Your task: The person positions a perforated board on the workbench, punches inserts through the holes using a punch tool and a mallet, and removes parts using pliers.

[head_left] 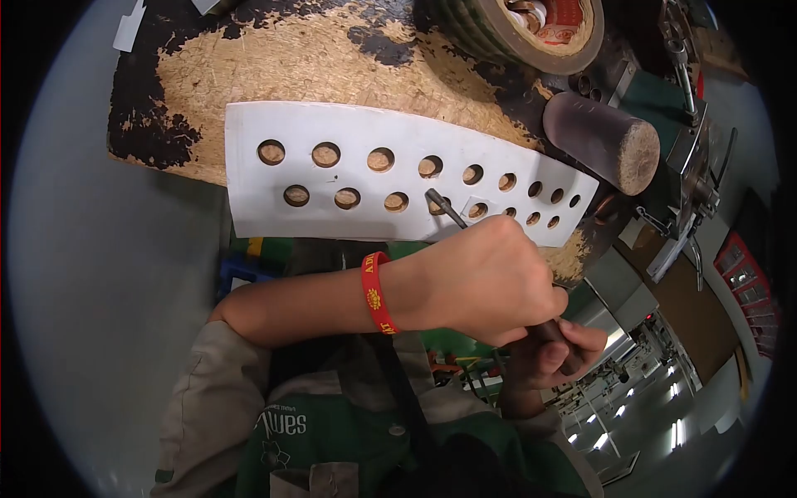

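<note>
A thin dark metal rod [447, 207] sticks out from under my left hand [486, 278], which is closed in a fist and wears a red wristband [378, 295]. Its tip lies over a hole in the lower row of a white sheet [357, 118]. My right hand [552, 358] is closed around a brown cylindrical handle [550, 336], just below the left fist. Rod and handle lie roughly in line, but the left hand hides whether they join. Two rows of round holes in the sheet, smaller toward the right, show the wooden surface below.
The sheet rests on a worn wooden bench [249, 75] with peeling dark paint. Behind it stand a large tape roll [481, 37] and a brown cylinder [594, 137] lying on its side. Metal clamp-like hardware [689, 183] is at the right.
</note>
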